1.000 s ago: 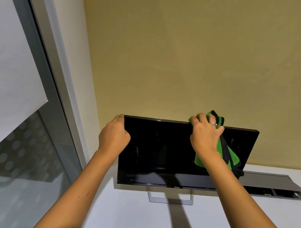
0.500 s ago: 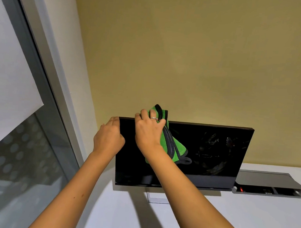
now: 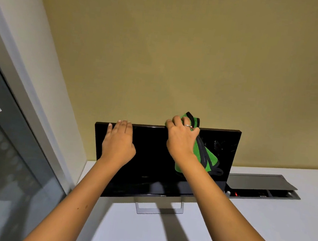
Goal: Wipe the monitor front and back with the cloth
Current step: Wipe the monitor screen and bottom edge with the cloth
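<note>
Dead centre stands the flat black glossy monitor (image 3: 150, 158), upright on its silver open-frame metal stand (image 3: 159, 209) at the back of the white desk (image 3: 240, 235), just in front of the mustard-yellow wall (image 3: 180, 54). The screen is dark, with a small pale logo on the bottom bezel. Draped over its top edge, right of the middle, is the green microfibre cloth with black trim (image 3: 207, 158): one fold pokes up above the edge, and the rest hangs down the front of the glass. The right hand (image 3: 181, 140) is on it, fingers curled over the top edge and clamping the cloth against the monitor, a ring showing on one finger. What those fingertips do behind the panel, I cannot tell. Over on the other side, the left hand (image 3: 119, 141) lies flat on the upper left of the screen, fingers straight and close together, tips reaching the top edge and gripping nothing. Both bare forearms stretch up from the bottom of the view, throwing shadows across the desk. Just right of the monitor, a grey metal cable hatch (image 3: 261, 182) set in the desk stands open, with a small red light inside. At far left runs a grey-framed window (image 3: 14, 164) with frosted dots on the glass.
</note>
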